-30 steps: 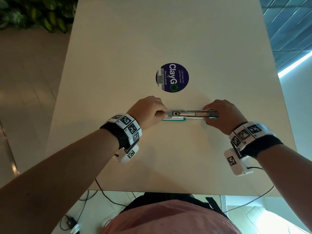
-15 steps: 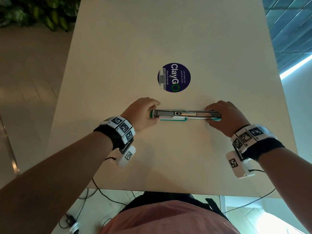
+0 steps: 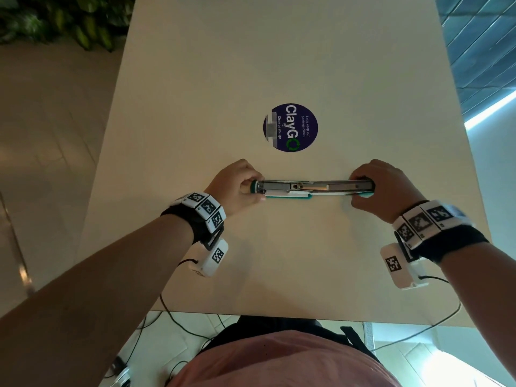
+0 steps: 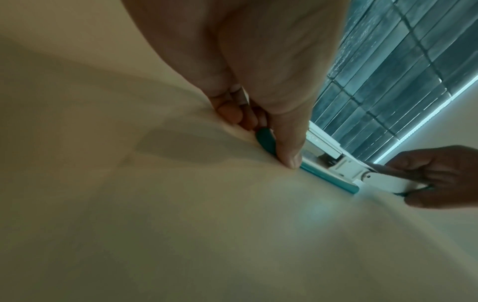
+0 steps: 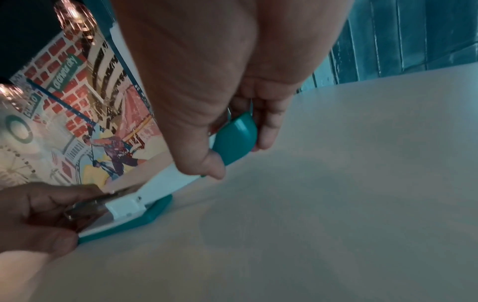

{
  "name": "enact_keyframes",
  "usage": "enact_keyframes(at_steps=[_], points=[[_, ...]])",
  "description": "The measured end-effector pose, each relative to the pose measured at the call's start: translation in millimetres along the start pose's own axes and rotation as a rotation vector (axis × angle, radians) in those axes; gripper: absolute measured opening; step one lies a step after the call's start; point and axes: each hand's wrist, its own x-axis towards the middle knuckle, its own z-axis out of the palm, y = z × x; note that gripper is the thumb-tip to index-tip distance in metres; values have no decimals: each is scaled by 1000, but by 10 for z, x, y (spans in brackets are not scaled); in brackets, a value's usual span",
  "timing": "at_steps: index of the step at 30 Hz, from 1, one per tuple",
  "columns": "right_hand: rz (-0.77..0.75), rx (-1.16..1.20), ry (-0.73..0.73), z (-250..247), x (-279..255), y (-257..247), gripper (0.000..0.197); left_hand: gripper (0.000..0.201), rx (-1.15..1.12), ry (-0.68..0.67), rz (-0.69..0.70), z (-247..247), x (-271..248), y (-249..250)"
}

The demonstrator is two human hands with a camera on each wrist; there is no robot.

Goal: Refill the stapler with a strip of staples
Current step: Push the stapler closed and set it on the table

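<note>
- Between our two hands, the stapler (image 3: pixel 312 188) lies swung fully open along the desk (image 3: pixel 279 261), its metal staple channel facing up and its teal base touching the desk.
- Our left hand (image 3: pixel 237 185) has its fingers curled and pinched on the stapler's teal end nearest it, thumb tip down against the desk in the left wrist view.
- Our right hand (image 3: pixel 382 188) is clamped on the opposite end, thumb and fingers wrapped around the rounded teal cap.
- We judge the step in hand to be holding the stapler open and flat, ready for loading; we cannot tell whether the channel already holds staples.
- Beyond our left hand, a small grey piece (image 3: pixel 271 129) rests on the edge of the round sticker (image 3: pixel 293 127), well apart from the stapler; it may be the staple strip.
- Next we probably free one hand, fetch the strip, seat it in the channel and close the top.
</note>
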Motion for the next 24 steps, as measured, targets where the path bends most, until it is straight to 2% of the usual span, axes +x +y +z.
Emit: enact_keyframes(at_steps=[6,11,16,24], points=[[-129,194,64,-293,-94,-273,28,37,-9,2,7,19,8,-1],[-197,339,42,-121,-9,-604,33,37,-12,6,2,9,0,35],[-243,222,-71,112,109,-859,38,36,-29,7,11,-1,-13,44],[-299,32,-137,307,219,-977,38,33,-15,16,22,7,12,0]])
